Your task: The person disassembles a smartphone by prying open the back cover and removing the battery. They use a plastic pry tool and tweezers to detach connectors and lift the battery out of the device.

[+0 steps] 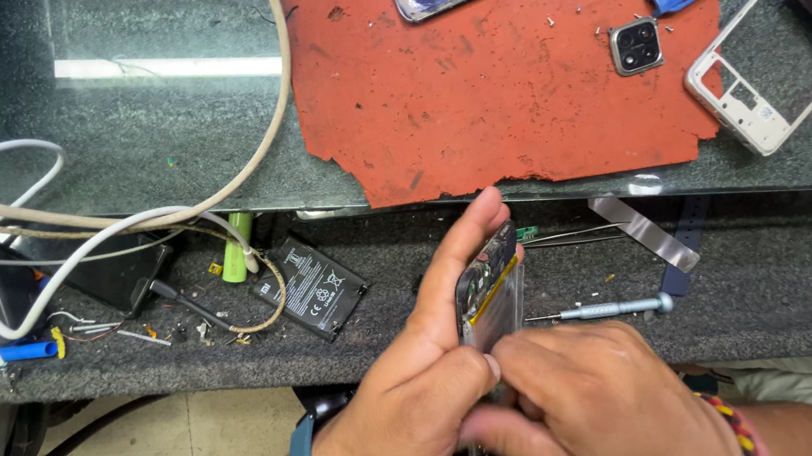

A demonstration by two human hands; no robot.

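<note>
Head view shows both hands over the worktop's near edge. Left hand [422, 377] clamps an opened phone [489, 295] upright on its edge, fingers along its back, while the right hand [585, 395] pinches at its lower side. Just beside lies a screwdriver [601, 310]; a loose battery [314, 286] rests left, and a red mat [501, 77] lies towards the far edge.

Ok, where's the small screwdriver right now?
In the head view, the screwdriver lies on the lower dark ledge, just right of the opened phone held in both hands, above the right hand and below the metal strip.
</note>
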